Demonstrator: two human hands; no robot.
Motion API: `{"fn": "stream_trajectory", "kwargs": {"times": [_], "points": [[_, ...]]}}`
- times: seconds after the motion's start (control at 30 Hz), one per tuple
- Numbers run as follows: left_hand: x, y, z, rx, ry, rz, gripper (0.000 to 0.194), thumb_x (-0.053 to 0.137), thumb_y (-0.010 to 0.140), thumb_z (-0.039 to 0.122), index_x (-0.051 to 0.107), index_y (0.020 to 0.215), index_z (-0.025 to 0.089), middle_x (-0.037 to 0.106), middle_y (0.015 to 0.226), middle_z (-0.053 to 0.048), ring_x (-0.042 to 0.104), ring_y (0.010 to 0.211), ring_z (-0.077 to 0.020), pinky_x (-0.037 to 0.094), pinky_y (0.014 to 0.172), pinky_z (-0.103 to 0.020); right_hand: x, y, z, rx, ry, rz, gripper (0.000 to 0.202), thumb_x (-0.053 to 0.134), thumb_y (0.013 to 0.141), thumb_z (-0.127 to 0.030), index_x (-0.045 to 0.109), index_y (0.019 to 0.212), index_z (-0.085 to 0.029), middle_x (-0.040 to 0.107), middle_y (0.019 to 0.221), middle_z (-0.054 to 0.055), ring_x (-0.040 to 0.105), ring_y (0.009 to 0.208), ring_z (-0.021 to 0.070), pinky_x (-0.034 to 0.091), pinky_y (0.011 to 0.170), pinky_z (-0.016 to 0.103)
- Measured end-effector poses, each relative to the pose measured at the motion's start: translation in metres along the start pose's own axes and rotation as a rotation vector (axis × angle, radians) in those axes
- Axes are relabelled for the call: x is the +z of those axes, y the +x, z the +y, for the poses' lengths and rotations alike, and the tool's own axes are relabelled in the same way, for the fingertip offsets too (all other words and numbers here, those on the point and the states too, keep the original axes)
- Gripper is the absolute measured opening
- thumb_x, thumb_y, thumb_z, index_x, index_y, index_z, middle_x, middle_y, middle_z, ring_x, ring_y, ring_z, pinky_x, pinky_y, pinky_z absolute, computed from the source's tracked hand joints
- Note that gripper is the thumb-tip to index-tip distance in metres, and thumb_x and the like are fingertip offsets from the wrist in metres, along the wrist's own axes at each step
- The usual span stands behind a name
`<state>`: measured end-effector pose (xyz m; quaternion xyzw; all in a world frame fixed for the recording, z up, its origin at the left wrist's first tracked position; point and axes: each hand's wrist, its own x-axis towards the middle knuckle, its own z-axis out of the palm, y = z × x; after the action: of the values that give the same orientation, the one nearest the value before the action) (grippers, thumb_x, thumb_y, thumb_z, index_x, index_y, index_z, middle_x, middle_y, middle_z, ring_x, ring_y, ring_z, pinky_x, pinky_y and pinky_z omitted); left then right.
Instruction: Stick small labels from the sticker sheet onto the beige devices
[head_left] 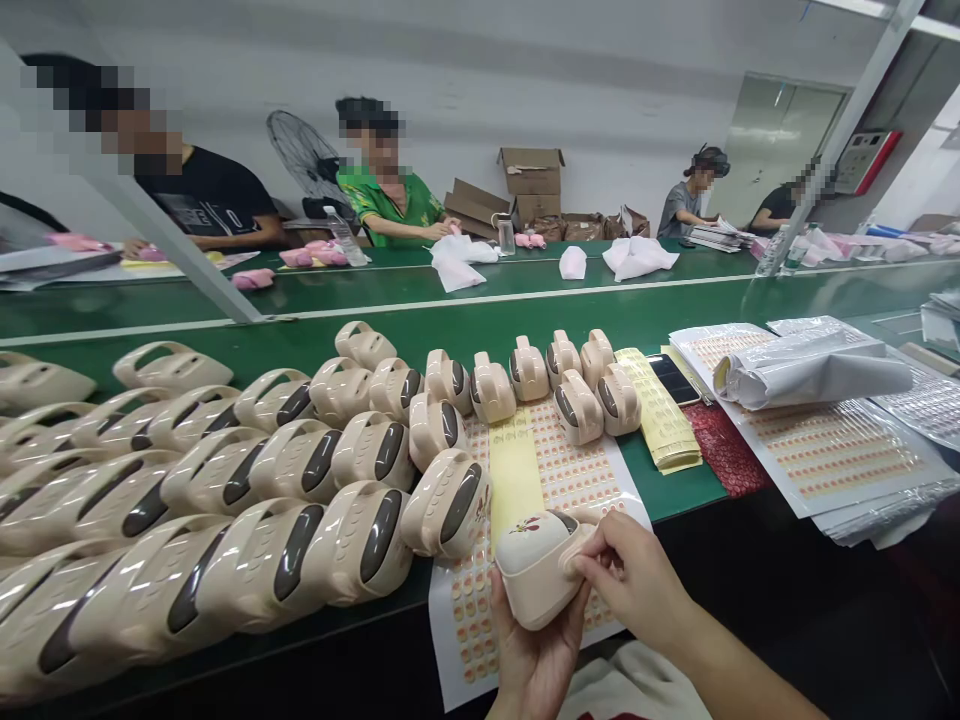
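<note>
My left hand (536,650) holds a cream plastic housing (536,590) from below, its fingers wrapped round the base. The housing has a white top with a small red printed pattern, a dark window and a handle. At its right side, my right hand (630,575) pinches with thumb and fingertips against the handle end; anything between them is too small to make out. Beneath both hands lies a sheet of small round orange stickers (581,470), with a yellow strip (514,465) on it. Another housing (448,503) stands just left of the held one.
Rows of cream housings (292,560) cover the left of the green table (450,318). To the right are yellow sticker strips (660,410), a phone (673,379), red wrap (724,450) and sticker sheets (840,450). Several people sit across the table.
</note>
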<state>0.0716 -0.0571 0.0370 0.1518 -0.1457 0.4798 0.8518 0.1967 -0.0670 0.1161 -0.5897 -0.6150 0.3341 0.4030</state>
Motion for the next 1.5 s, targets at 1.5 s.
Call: {"fn": "stream_trajectory", "kwargs": {"times": [1.5], "points": [[0.013,-0.008,0.024,-0.104,-0.05,0.012,0.05,0.023,0.087,0.058,0.036,0.131,0.038,0.041,0.141,0.005,0.029,0.131,-0.0136,0.031,0.098,-0.015,-0.016,-0.069,0.134,0.17,0.083,-0.11,0.033,0.056,0.076,-0.021,0.062,0.108,-0.025,0.061,0.105,0.007,0.059,0.099,0.023,0.048,0.085,0.038]]}}
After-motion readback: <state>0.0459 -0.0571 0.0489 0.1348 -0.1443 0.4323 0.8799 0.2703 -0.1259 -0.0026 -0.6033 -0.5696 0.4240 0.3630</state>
